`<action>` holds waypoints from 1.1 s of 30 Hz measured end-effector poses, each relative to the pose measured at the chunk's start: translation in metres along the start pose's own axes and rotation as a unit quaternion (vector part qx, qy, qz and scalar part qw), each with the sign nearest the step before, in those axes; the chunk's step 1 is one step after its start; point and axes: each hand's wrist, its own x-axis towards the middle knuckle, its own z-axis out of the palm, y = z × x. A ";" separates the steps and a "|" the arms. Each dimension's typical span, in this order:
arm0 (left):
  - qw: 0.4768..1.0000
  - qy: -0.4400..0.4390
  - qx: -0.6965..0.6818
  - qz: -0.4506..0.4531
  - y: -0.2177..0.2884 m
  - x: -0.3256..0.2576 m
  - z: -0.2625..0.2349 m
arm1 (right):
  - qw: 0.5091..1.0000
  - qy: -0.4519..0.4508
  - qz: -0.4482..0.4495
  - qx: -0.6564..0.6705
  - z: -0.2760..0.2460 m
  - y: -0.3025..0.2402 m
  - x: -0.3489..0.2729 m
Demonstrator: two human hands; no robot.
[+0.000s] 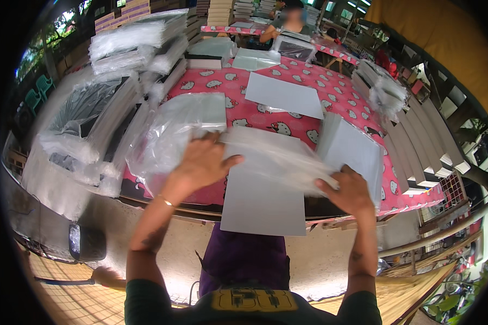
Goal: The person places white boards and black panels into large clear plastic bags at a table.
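Observation:
A clear plastic bag (279, 154), smeared by motion, stretches between my hands above a white board (263, 203). That board lies at the table's near edge and juts out over it toward me. My right hand (354, 190) pinches the bag's right end between thumb and fingers. At the bag's other end is my left hand (205, 161), its thumb held apart and its fingertips blurred. Just beyond it lies a pile of clear plastic bags (181, 122). Beside my right hand stands a stack of white boards (355, 151).
Another white board (284, 95) lies farther back on the pink patterned tablecloth (336, 81). Plastic-wrapped stacks (135, 43) rise at the left. Long grey-and-white stacks (423, 141) line the right side. A person (290, 24) handles a wrapped bundle (294, 46) across the table.

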 end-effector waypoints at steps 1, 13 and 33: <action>0.994 0.076 0.038 0.072 -0.015 -0.011 -0.007 | 0.998 -0.043 -0.032 0.010 0.001 0.012 -0.003; 0.803 -0.128 -0.579 0.055 0.027 -0.029 -0.019 | 0.537 -0.195 -0.206 0.794 0.073 0.059 -0.023; 0.605 -0.195 -0.772 0.026 0.006 -0.055 -0.033 | 0.583 -0.216 -0.070 0.780 0.146 0.073 -0.065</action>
